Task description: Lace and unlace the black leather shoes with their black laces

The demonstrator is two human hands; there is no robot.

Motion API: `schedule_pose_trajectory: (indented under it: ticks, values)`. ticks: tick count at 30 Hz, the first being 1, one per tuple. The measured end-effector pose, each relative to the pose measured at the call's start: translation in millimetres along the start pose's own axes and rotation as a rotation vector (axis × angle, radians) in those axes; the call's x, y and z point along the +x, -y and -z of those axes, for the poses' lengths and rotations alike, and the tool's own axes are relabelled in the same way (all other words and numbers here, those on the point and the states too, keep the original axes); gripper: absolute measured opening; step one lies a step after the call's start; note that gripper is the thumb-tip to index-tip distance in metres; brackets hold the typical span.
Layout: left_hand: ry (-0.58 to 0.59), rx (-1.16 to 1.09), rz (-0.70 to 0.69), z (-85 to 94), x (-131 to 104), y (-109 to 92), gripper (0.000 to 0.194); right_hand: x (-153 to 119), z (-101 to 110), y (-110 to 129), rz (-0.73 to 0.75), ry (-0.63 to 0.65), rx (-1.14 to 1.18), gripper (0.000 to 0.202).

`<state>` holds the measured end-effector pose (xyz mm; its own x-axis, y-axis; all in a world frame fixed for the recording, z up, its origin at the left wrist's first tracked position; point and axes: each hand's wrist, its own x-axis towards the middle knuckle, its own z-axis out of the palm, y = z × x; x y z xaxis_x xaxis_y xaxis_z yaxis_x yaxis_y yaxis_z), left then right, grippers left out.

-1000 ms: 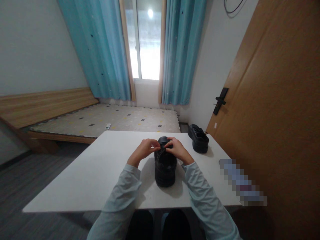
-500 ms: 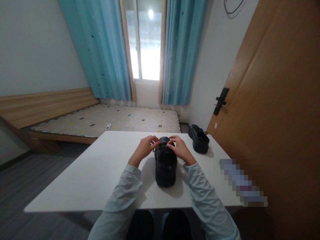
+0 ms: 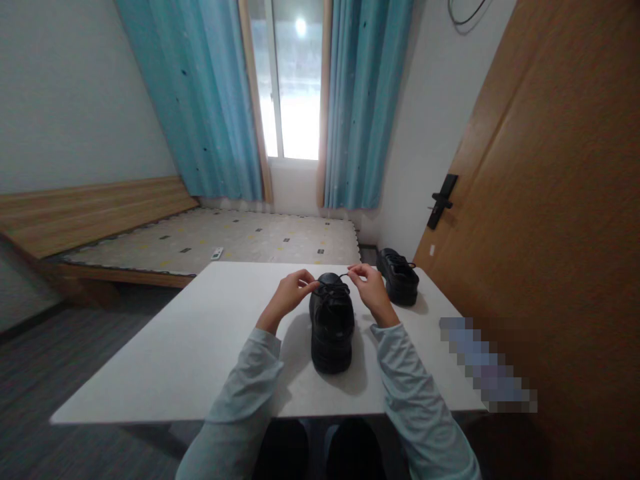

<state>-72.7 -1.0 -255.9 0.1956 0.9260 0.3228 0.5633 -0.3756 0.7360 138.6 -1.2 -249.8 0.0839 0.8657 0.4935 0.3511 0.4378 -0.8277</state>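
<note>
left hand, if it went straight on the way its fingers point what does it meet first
The left hand would likely meet the laced front of the nearer black shoe first; depth is unclear, so it could pass slightly above.

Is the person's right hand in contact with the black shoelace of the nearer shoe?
Touching. The head view shows the black shoelace stretched from the nearer shoe to the right hand, which pinches it.

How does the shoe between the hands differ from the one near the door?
The near shoe has a lace held out by the right hand; the far shoe stands unheld. The near shoe looks bigger and closer; the far shoe looks smaller, set back to the right. Both are upright black lace-ups.
</note>
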Motion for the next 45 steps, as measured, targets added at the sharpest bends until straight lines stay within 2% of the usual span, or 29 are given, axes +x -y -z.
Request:
schedule_pose_trajectory:
  ticks: [3, 8, 16, 20, 23, 26, 29, 33, 36, 42, 45]
  values:
    - [0.037, -0.096, -0.036, -0.8, 0.8, -0.6, 0.027, 2.7, 4.5, -2.3, -0.011, -0.066, 0.079, 0.028]
    - [0.12, -0.071, -0.071, -5.0, -1.9, -2.4, 0.021, 5.7, 13.8, 2.6, -0.053, -0.146, 0.236, 0.034]
    - [0.062, -0.03, -0.116, -5.8, -3.1, -3.9, 0.015, 5.5, 25.2, 9.3, -0.005, -0.29, 0.371, 0.026]
    - [-0.013, -0.061, -0.179, -4.4, -5.1, -14.1, 0.013, 4.6, 24.3, 13.2, 0.032, -0.281, 0.409, 0.023]
    - [-0.074, -0.089, -0.275, -4.9, -8.6, -25.9, 0.01, 3.9, 22.9, 17.8, 0.053, -0.27, 0.493, 0.022]
    - [-0.075, -0.055, -0.389, -7.8, -11.9, -35.4, 0.007, 2.7, 21.7, 23.1, 0.048, -0.239, 0.577, 0.022]
    - [-0.061, 0.027, -0.445, -12.1, -12.7, -37.9, 0.008, 1.4, 20.4, 27.7, 0.037, -0.184, 0.648, 0.023]
    - [-0.075, 0.172, -0.451, -16.5, -10.2, -33.0, 0.011, 0.9, 19.8, 29.2, 0.034, -0.122, 0.715, 0.024]
    - [-0.072, 0.23, -0.443, -17.8, -8.2, -29.1, 0.01, 2.3, 21.7, 26.6, 0.037, -0.106, 0.66, 0.024]
    - [-0.049, 0.255, -0.464, -18.9, -8.1, -28.0, 0.011, 7.0, 29.1, 20.2, 0.03, -0.01, 0.25, 0.023]
    - [-0.043, 0.261, -0.47, -19.7, -8.8, -29.1, 0.01, 7.7, 32.1, 18.2, 0.008, 0.022, 0.132, 0.027]
